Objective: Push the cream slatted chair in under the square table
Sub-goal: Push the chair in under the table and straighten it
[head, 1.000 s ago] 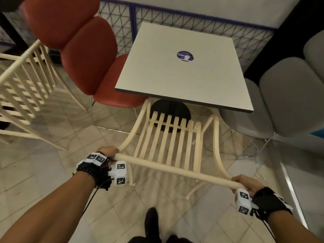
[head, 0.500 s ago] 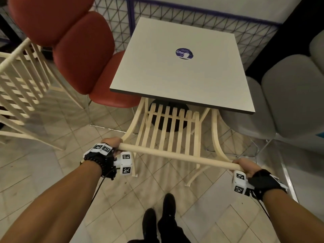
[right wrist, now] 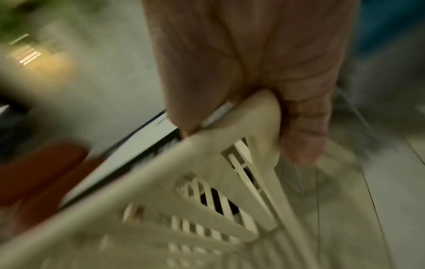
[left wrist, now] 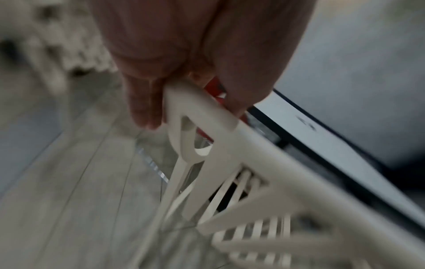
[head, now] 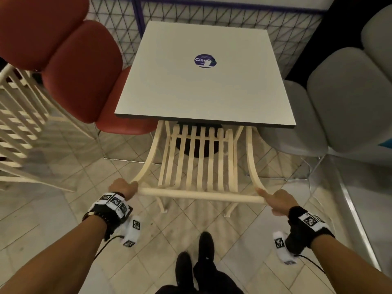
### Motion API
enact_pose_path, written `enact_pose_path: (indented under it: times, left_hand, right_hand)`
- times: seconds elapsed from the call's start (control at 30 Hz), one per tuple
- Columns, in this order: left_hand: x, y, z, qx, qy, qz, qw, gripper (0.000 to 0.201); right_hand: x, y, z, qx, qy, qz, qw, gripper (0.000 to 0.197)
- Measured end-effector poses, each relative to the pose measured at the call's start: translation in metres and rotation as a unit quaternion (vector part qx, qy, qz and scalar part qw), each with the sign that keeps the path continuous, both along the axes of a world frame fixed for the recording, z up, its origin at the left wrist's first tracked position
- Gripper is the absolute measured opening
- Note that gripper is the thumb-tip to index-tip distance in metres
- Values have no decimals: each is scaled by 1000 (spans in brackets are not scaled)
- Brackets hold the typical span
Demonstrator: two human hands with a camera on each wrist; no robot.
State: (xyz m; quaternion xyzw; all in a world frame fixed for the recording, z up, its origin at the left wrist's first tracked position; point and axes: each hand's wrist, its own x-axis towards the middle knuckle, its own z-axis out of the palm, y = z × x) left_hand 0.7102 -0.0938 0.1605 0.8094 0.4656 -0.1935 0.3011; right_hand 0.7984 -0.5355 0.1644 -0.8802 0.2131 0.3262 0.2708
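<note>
Head view: the cream slatted wooden chair (head: 198, 162) stands with its seat front hidden beneath the square grey-white table (head: 203, 85), the left hand (head: 123, 186) and right hand (head: 277, 201) curled round the ends of its top rail. Left wrist view, blurred: fingers (left wrist: 147, 102) wrap the rail corner. Right wrist view, equally smeared: fingers (right wrist: 303, 131) clasp the other corner.

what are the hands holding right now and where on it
Both grip the cream slatted chair by its top back rail: left hand at the left corner, right hand at the right corner.

head overhead; wrists close, forward-facing
</note>
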Motion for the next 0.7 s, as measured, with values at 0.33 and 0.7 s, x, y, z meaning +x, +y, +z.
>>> enact_pose_path:
  times: [0.33, 0.7]
  left_hand:
    - [0, -73, 5, 118, 32, -473, 872, 98]
    - [27, -59, -4, 107, 56, -529, 840, 109]
  right_hand:
    - [-14, 43, -14, -169, -175, 435, 867, 46]
    - [-1, 50, -13, -184, -167, 475, 844, 24]
